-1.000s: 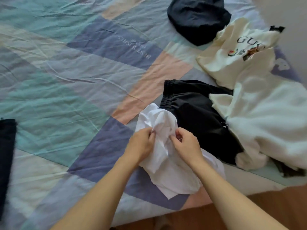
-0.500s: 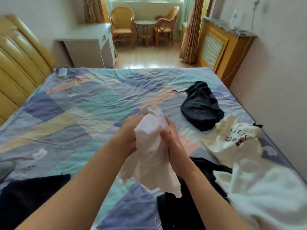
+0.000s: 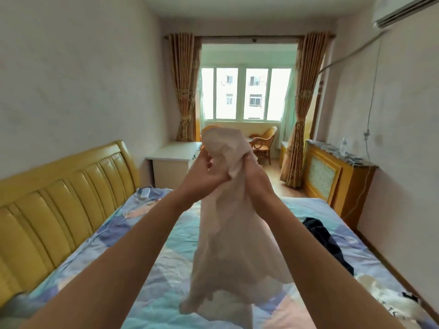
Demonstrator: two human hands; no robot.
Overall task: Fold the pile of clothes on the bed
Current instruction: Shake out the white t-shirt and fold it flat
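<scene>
White garment gripped between both hands

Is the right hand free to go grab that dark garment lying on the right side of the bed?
Probably not yet: the right hand and the left hand both grip the raised white garment. The dark garment lies uncovered on the bed.

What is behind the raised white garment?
Around the white garment, held by the left hand and right hand, show the bedsheet, a wicker chair and the window. The bed's middle and part of the chairs are covered.
</scene>
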